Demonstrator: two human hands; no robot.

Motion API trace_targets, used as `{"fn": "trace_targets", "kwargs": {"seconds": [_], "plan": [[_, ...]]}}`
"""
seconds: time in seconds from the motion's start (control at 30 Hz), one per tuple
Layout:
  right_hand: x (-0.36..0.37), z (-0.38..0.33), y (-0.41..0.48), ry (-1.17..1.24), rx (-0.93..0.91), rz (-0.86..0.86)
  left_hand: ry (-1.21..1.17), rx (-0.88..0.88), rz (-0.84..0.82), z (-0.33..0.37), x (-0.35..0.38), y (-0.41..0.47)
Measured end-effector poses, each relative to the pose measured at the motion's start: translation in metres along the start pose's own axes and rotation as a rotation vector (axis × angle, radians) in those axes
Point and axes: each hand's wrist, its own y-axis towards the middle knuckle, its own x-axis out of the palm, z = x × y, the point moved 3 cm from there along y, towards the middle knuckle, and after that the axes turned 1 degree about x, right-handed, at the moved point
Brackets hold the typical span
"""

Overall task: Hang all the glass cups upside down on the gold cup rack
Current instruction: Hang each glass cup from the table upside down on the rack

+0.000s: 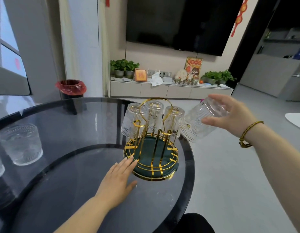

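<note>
Left hand (pixel 118 178): your open grip lies flat on the counter (pixel 65 190) at lower centre, fingertips touching the rack's base.
Rack (pixel 152 158): gold, mid-frame, near the counter's right edge.
Hung cups (pixel 153 115): three, upside down on the rack's far prongs.
Right hand (pixel 230 113): right of centre, your grip wraps a tilted cup (pixel 199 121), its mouth beside the rack's right prong.
Spare cup (pixel 19 143): upright on the counter, far left.
</note>
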Motion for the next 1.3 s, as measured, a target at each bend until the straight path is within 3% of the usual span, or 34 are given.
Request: {"fn": "trace_targets", "kwargs": {"seconds": [0.53, 1.3], "plan": [[0.063, 0.016, 0.032, -0.105, 0.01, -0.193, -0.037, -0.027, -0.013, 0.001, -0.002, 0.001], [0.082, 0.027, 0.028, -0.089, 0.065, -0.255, -0.037, -0.045, -0.028, 0.001, -0.003, 0.001]]}}
